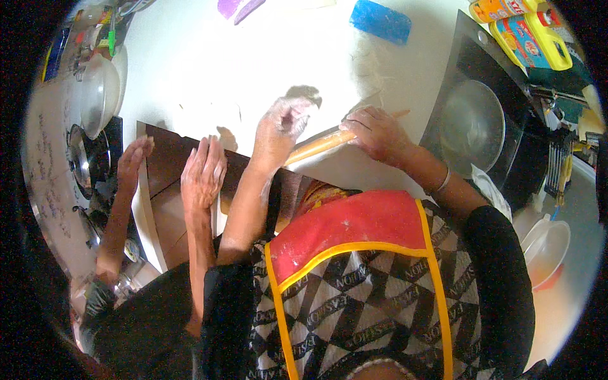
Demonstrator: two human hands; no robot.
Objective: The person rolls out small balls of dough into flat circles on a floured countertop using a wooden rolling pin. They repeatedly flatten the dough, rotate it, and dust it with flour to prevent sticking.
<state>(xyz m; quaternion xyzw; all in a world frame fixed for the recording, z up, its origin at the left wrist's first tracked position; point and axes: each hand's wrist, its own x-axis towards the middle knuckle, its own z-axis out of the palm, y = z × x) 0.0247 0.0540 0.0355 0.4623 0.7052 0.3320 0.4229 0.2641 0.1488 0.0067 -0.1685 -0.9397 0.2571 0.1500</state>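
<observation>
My right hand (375, 130), dusted with white powder, is closed around a wooden rolling pin (320, 146) near the front edge of a white work surface (190, 52). The pin lies slanted, its thin far end showing past my fingers. Above the pin's left end is my left hand (285, 118), whitened too, its fingers curled towards the palm; glare hides whether it holds anything. A dark shadow falls just beyond it. A blue flat piece (380, 21), perhaps a dough scraper, and a purple item (240, 8) lie at the far side.
At my left, a co-worker's two hands (204, 175) hover by the surface's front edge. A translucent bowl (99, 95) stands far left. On the right are a glass bowl (472, 126) on a black hob (517, 128), a yellow jug (532, 42) and a hanging strainer or basket (546, 254).
</observation>
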